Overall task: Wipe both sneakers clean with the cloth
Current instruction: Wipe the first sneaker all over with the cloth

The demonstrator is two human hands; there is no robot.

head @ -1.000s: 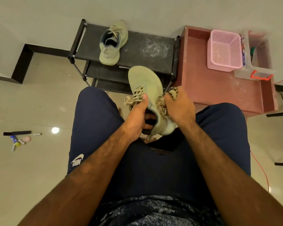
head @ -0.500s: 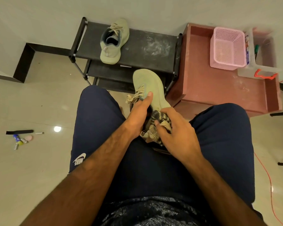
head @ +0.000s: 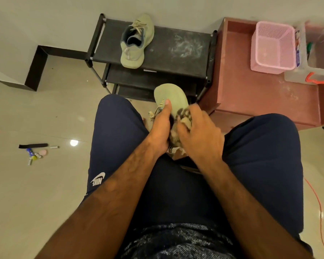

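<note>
Right hand [head: 198,132] slid cloth [head: 183,117] toeward, clutching it; left hand [head: 160,128] grips sneaker [head: 171,94], heel hidden behind hands.

One pale green sneaker [head: 136,42] is sitting upright on the black shelf [head: 176,53], toe pointing away. The other sneaker [head: 173,96] is being held up, toe pointing away, with a crumpled brown spotted cloth [head: 182,120] pressing on its side.

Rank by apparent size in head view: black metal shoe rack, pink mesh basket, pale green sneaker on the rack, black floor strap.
Largest to smallest:
black metal shoe rack
pink mesh basket
pale green sneaker on the rack
black floor strap
</note>
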